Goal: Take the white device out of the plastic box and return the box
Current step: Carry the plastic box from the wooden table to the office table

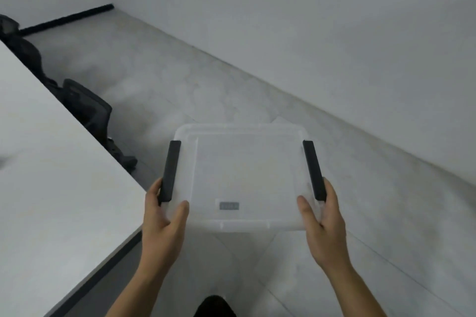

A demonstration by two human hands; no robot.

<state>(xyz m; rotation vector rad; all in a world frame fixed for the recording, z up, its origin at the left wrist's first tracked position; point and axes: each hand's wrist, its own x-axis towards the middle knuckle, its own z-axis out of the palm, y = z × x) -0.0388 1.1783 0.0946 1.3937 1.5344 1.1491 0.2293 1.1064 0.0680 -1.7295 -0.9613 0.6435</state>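
A translucent plastic box [242,152] with its lid on and two black side latches is held in the air over the floor. My left hand [164,216] grips its near-left corner by the left latch, thumb on the lid. My right hand [322,216] grips the near-right corner by the right latch. Through the lid a pale white device [244,177] shows faintly, with a small grey display [229,205] near the front edge.
A white table [46,175] runs along the left, its corner close to my left hand. Black chairs [87,108] stand behind it. Grey tiled floor [180,80] stretches ahead, with a white wall [334,20] on the right. A dark shoe [215,306] shows below.
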